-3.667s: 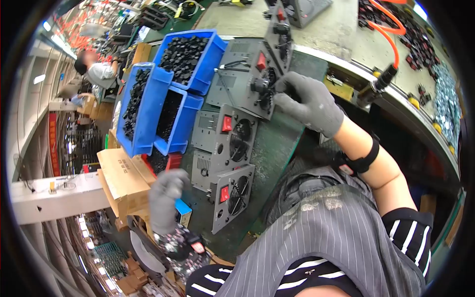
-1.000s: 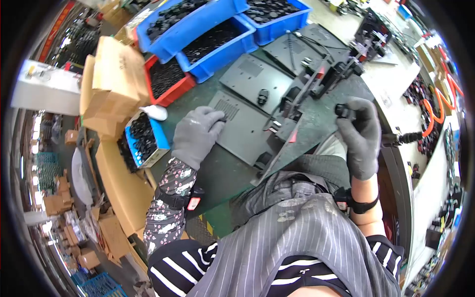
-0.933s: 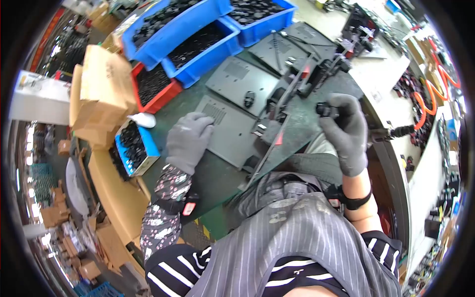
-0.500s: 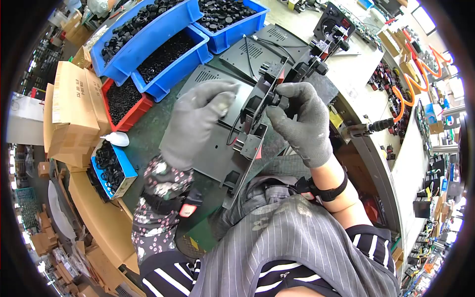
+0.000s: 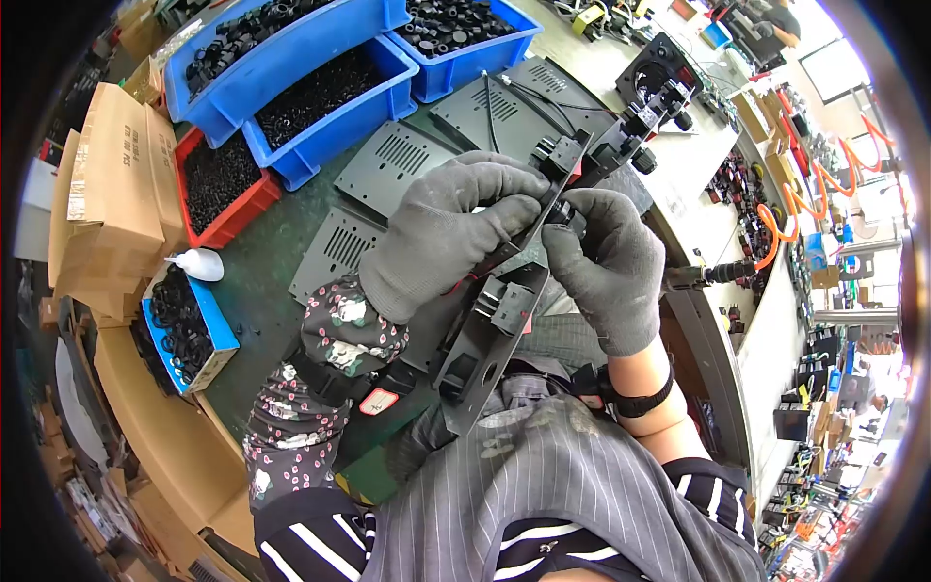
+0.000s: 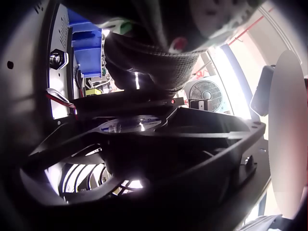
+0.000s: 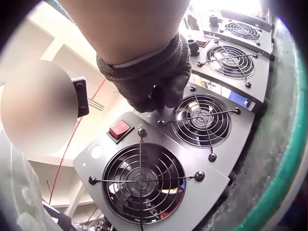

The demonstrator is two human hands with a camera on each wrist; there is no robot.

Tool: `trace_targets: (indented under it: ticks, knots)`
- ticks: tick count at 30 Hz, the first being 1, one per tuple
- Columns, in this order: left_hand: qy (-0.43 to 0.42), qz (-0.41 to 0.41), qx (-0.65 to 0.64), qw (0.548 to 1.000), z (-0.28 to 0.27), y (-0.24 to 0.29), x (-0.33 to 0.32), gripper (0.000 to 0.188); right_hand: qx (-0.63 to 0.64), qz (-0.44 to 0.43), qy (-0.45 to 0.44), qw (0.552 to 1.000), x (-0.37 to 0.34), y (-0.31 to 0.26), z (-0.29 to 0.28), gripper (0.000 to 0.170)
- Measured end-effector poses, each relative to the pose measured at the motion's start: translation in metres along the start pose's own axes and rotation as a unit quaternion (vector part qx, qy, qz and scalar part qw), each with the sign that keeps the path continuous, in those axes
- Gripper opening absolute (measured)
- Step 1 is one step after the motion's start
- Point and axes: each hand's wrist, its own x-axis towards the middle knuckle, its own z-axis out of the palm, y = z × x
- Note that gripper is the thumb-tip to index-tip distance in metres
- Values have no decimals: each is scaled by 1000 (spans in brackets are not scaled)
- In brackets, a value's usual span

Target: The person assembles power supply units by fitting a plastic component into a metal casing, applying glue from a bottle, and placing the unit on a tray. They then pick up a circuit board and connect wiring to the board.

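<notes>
One tall cardboard box (image 5: 121, 184), three blue bins (image 5: 354, 131) of black parts, one red bin (image 5: 238, 218), one small blue-sided box (image 5: 215, 351) and one white squeeze bottle (image 5: 201, 265) stand together; four grey fan panels (image 7: 139, 180) line up, each with one round fan. They sit on or by a dark green surface (image 5: 262, 274). The room runs to stacked cartons on one side, and on the other a pale surface (image 5: 693, 160) with one orange coiled hose (image 5: 770, 252). The right hand (image 5: 616, 276) pinches a black fitting (image 5: 570, 219) between thumb and forefinger, against the outer face of the second-nearest panel. The left hand (image 5: 446, 238) has bent fingers at that panel's inner side; whether it grips anything I cannot tell.
</notes>
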Motion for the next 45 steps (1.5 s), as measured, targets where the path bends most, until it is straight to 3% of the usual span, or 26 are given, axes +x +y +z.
trace_targets:
  ticks: [3, 5, 9, 11, 15, 17, 20, 22, 24, 27, 31, 33, 37, 38, 40, 42, 43, 45]
  knots:
    - [-32, 11, -29, 999, -4, 2, -1, 17, 14, 23, -13, 1000, 0, -3, -2, 31]
    - [-42, -60, -148, 986, -6, 0, -7, 18, -5, 23, -17, 1000, 0, -1, -1, 30]
    - [-36, -98, -124, 987, -5, 2, -7, 18, 10, 11, -20, 1000, 0, 0, -1, 28]
    - [-26, 3, 2, 1000, -4, -3, -3, 19, 9, 3, -19, 1000, -1, 1, 0, 28]
    - [-26, 86, 101, 991, -10, -7, -1, 23, -48, -26, -8, 998, -5, -13, 0, 29]
    - [-52, -32, -1, 998, -11, 9, -1, 26, -57, -35, -23, 997, -6, -18, -3, 29]
    - [-71, -57, 8, 996, -10, 10, 2, 28, -72, -30, -28, 997, -5, -21, -6, 31]
    - [-82, -66, -15, 994, -6, 7, 3, 25, -94, -104, -8, 990, 0, -12, -7, 33]
    - [-57, -12, -7, 998, -4, 6, 2, 24, -81, -101, 0, 992, 1, -10, -6, 33]
    - [-66, -62, -66, 994, -5, 4, -1, 24, 121, -10, -18, 992, 1, 3, 1, 33]
    - [-52, -100, -52, 992, -9, 5, 1, 24, 140, -30, -13, 990, -1, 8, 6, 34]
    - [-58, -93, -59, 992, -9, 4, 4, 24, 33, -44, -12, 998, 0, -1, 0, 31]
    - [-117, -67, -84, 987, -17, -3, 9, 24, 57, 29, -64, 996, 3, -8, -8, 30]
    - [-117, -67, -85, 987, -14, -4, 9, 24, 41, 20, -65, 997, 3, -8, -8, 31]
    - [-33, -48, -124, 991, -5, -3, 8, 26, 22, 7, -70, 997, 5, -6, -5, 32]
    - [-49, -40, -112, 992, -8, -1, 8, 28, -85, -119, -10, 989, 4, 3, 3, 34]
    - [-68, -34, -99, 992, -9, 0, 8, 31, -91, -85, -28, 992, 2, -2, 3, 36]
    - [-79, -40, -120, 989, -10, 3, 6, 34, -121, -120, -9, 985, 1, -3, 3, 36]
